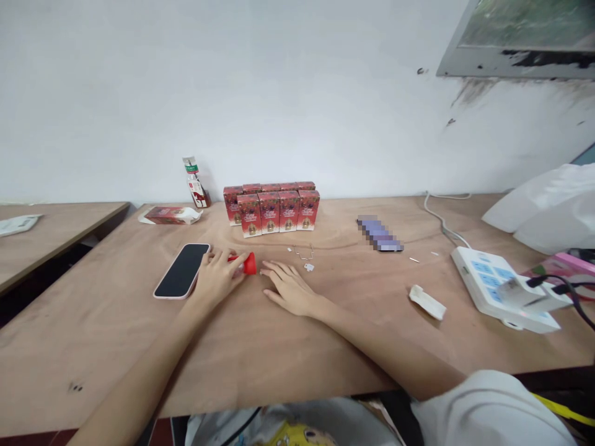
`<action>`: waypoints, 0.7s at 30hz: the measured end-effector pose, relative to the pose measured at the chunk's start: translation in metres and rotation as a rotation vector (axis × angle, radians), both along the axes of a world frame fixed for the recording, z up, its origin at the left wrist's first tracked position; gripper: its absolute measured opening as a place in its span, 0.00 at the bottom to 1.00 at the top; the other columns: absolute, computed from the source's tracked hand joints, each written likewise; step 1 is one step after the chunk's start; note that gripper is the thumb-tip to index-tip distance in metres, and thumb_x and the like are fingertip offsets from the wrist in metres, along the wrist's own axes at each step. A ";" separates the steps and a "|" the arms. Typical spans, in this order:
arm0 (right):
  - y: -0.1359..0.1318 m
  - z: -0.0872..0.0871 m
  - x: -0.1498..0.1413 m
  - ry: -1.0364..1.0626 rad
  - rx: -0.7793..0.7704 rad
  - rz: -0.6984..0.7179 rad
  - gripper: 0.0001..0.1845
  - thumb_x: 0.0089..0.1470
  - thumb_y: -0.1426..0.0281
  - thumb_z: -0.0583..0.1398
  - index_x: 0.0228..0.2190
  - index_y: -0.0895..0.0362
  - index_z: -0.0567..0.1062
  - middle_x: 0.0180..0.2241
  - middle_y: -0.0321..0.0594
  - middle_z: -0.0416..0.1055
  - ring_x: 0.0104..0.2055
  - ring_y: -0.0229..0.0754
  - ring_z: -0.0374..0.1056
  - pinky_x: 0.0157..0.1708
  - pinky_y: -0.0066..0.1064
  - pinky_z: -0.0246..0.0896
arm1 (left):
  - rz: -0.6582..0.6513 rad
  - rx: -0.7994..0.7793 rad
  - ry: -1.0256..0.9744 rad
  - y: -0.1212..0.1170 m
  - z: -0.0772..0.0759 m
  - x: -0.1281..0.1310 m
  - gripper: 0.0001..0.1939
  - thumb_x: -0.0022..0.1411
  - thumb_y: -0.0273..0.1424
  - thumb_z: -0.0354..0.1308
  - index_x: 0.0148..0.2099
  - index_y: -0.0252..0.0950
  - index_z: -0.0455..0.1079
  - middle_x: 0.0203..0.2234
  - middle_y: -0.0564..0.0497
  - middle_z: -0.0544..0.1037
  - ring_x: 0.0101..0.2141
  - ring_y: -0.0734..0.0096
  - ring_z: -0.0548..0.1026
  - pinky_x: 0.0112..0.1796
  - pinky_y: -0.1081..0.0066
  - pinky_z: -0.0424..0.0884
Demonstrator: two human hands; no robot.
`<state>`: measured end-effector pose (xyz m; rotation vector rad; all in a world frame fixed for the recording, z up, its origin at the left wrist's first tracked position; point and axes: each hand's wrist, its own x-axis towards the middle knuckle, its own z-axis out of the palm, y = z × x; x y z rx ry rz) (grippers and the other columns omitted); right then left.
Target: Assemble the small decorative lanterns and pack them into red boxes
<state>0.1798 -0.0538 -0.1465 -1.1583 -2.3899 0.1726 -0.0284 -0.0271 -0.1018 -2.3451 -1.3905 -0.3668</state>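
Observation:
A small red piece with a flared end (pixel 250 264) lies on its side on the table, and my left hand (pixel 217 272) has its fingers around the other end. My fingers cover most of it, so its kind does not show. Just to its right, my right hand (pixel 290 290) rests on the tabletop, fingers stretched out and holding nothing. Beyond that hand are a thin bent chain or wire (pixel 304 255) and a small white tag (pixel 308 267). Beside my left hand lies a phone (pixel 183 271) with a dark screen and a pink edge.
Several red printed boxes (pixel 279 212) stand in two rows near the wall. Left of them are a bottle (pixel 198 189) and a red packet (pixel 170 215). To the right lie another phone (pixel 379 233), a crumpled white scrap (pixel 427 303) and a power strip (pixel 493 282) with cables.

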 end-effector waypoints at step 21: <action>0.026 0.002 -0.006 -0.066 0.112 0.074 0.14 0.60 0.65 0.56 0.45 0.58 0.71 0.52 0.49 0.66 0.53 0.48 0.63 0.52 0.42 0.61 | -0.125 0.237 0.103 0.019 -0.001 0.004 0.17 0.61 0.20 0.47 0.42 0.40 0.75 0.47 0.38 0.74 0.50 0.50 0.68 0.49 0.42 0.59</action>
